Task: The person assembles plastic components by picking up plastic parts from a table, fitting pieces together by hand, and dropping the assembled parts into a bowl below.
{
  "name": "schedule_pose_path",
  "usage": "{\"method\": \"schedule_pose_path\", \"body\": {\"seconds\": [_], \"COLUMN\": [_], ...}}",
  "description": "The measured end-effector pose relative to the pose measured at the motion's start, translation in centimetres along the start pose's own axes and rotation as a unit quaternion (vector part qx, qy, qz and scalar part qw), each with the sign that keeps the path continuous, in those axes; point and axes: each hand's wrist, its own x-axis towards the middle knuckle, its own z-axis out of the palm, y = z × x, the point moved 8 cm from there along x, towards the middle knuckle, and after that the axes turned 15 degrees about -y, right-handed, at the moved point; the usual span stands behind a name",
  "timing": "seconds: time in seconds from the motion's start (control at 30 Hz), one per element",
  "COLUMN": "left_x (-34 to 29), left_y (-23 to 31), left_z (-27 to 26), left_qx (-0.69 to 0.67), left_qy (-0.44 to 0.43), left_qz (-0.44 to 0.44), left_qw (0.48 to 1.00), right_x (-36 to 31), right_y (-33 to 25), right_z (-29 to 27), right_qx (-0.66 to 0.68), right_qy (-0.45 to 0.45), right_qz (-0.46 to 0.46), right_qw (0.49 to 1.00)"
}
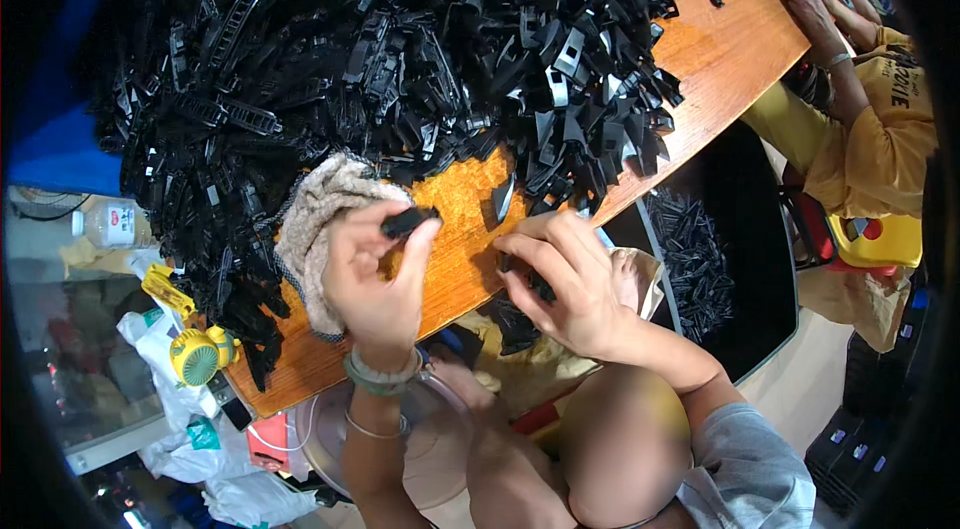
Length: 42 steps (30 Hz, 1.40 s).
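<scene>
My left hand [372, 279] is closed over the wooden table, pinching a small black plastic part [405, 222] between thumb and fingers. To its right, near the table's front edge, my right hand [568, 281] curls its fingers around another black plastic part [541, 286], mostly hidden by them. A crumpled beige cloth [318, 219] lies beside and partly behind my left hand. Beyond both hands rises a large heap of black plastic parts [370, 59]. One loose dark piece [503, 197] rests on the tabletop between the heap and my hands.
The wooden table [720, 39] runs toward a co-worker in a yellow shirt [875, 129] at right. Below its edge stands a black bin [760, 259] of thin black parts. At left are a yellow-green fan [197, 354], a clear bottle [112, 226] and white plastic bags [235, 469].
</scene>
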Motion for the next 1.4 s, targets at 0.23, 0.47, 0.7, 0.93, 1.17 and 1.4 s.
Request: {"method": "schedule_pose_path", "body": {"seconds": [0.23,0.47,0.7,0.93,1.17,1.4], "left_x": [-4.4,-4.5,-4.6,-4.4,-3.0,2.5], "left_y": [1.8,2.4,2.5,0.7,1.9,4.8], "left_z": [-1.4,-0.9,0.0,-2.6,-1.9,1.8], "left_qx": [0.147,0.286,0.261,0.137,0.104,0.284], "left_qy": [-0.071,-0.126,-0.165,-0.187,-0.164,-0.119], "left_qz": [-0.067,-0.010,0.014,-0.058,-0.038,0.051], "left_qw": [0.984,0.950,0.951,0.971,0.980,0.950], "right_x": [-0.1,1.1,1.0,1.1,0.4,-0.3], "right_y": [0.6,1.1,-1.3,-7.8,-11.0,-10.0], "right_z": [-0.6,1.9,2.6,0.7,1.2,-1.0], "right_qx": [-0.007,0.188,0.079,0.132,0.362,0.397], "right_qy": [-0.078,-0.174,-0.164,-0.318,-0.387,-0.339], "right_qz": [0.058,0.029,-0.014,-0.194,-0.155,-0.070], "right_qw": [0.995,0.966,0.983,0.919,0.834,0.850]}}
